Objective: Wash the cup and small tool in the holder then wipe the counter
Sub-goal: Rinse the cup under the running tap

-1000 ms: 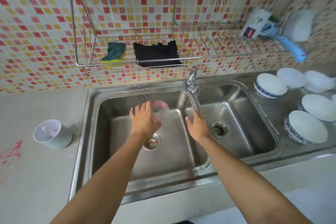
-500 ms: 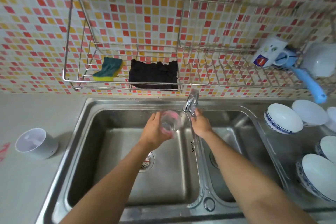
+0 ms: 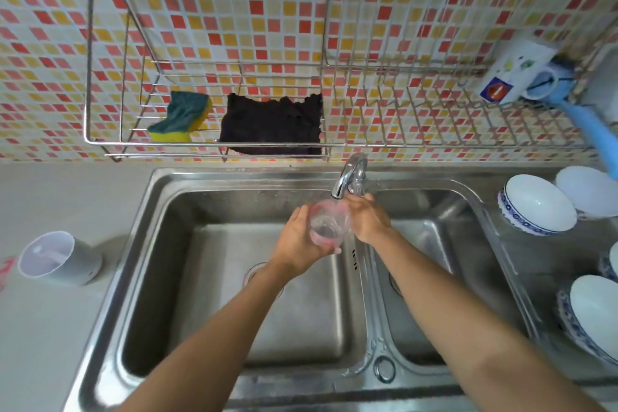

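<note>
Both hands meet over the sink's [image 3: 234, 177] left basin: the left hand [image 3: 299, 242] curls round the clear cup [image 3: 329, 222] just under the tap [image 3: 347, 174] spout; the right hand [image 3: 369, 221] touches the tap, grip impossible to tell. White holder [image 3: 67, 261] sits on the surface [image 3: 50, 328], well left.

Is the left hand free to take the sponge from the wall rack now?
Probably not: the left hand grips the cup under the tap. The sponge itself lies unblocked in the open rack.
</note>
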